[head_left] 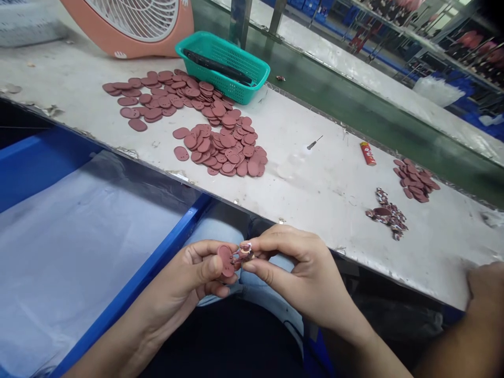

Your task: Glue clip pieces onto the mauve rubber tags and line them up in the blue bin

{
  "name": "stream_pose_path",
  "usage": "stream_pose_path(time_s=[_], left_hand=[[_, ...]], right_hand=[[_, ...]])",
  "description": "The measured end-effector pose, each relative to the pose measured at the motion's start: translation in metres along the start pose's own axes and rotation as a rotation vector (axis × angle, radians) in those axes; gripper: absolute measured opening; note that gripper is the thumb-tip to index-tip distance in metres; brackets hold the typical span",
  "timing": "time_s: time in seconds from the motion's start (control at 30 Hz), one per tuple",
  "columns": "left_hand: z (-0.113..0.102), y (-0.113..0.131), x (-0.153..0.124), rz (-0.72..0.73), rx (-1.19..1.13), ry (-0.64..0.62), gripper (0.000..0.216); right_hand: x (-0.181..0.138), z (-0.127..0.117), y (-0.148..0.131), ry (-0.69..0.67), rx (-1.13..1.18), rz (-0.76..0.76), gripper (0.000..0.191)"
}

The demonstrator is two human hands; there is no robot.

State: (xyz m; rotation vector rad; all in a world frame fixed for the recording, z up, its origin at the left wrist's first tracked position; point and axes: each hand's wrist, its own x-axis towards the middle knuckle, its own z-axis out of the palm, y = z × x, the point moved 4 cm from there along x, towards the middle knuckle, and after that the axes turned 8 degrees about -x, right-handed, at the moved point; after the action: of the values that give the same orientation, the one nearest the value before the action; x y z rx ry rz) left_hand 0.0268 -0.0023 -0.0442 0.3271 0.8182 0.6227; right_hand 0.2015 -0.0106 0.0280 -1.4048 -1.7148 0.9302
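Between thumb and fingers, my left hand [200, 268] pinches a reddish-brown oval disc [226, 261] with small holes in it. My right hand [295, 257] grips a tiny painted figurine [246, 251] in brown and white, held against the disc's right side. Whether the two pieces are joined I cannot tell. Both hands are above my lap, just off the table's front edge. On the table beyond them lies a large heap of similar discs [228, 147]. Several more small figurines [389, 215] lie bunched at the right, with a disc among them.
A green basket [252, 71] holding a black tool stands behind the heap, beside an orange fan [185, 31]. A needle-tipped piece [314, 143], a red lighter [368, 154] and a smaller disc pile [416, 180] lie rightward. Another person's hand [486, 283] rests at the right edge. A blue lined bin [157, 268] is lower left.
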Motion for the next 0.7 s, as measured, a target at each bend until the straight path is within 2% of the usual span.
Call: stream_pose_path(time_s=[0.23, 0.7], left_hand=[[-0.003, -0.003, 0.002, -0.018, -0.017, -0.052, 0.031], [-0.002, -0.002, 0.000, -0.037, -0.043, -0.034, 0.038]], right_hand=[[0.005, 0.001, -0.008, -0.086, -0.077, -0.056, 0.019], [0.007, 0.000, -0.017, -0.131, -0.167, -0.157, 0.021]])
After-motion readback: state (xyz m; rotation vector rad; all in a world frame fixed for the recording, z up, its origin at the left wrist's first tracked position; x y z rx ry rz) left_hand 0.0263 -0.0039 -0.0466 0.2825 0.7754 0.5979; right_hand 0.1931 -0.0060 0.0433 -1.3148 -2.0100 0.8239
